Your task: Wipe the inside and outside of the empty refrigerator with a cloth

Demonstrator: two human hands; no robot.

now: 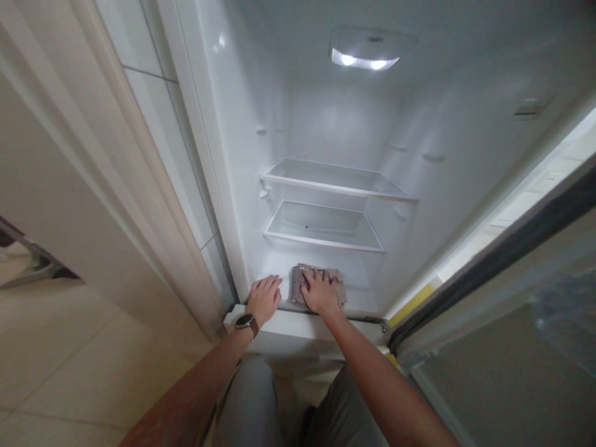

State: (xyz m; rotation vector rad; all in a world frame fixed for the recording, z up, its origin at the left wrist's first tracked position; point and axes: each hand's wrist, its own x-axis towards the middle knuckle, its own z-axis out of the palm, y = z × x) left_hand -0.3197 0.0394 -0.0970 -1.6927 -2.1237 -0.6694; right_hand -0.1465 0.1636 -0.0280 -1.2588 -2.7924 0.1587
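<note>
An empty white fridge stands open in front of me, its floor (pixel 363 299) low down. My right hand (pixel 320 292) lies flat, fingers spread, pressing a grey-brown cloth (pixel 298 280) onto that floor. My left hand (pixel 264 298), with a dark watch on its wrist, rests flat with fingers together on the front left of the fridge floor, beside the cloth. Neither hand grips anything.
Two glass shelves (pixel 335 180) (pixel 321 230) sit above the hands, and a lamp (pixel 365 61) glows in the ceiling. The fridge door (pixel 507 323) hangs open at the right. A cabinet panel (pixel 93 186) stands left, tiled floor (pixel 60 347) below. My knees in grey trousers (pixel 251 403) are underneath.
</note>
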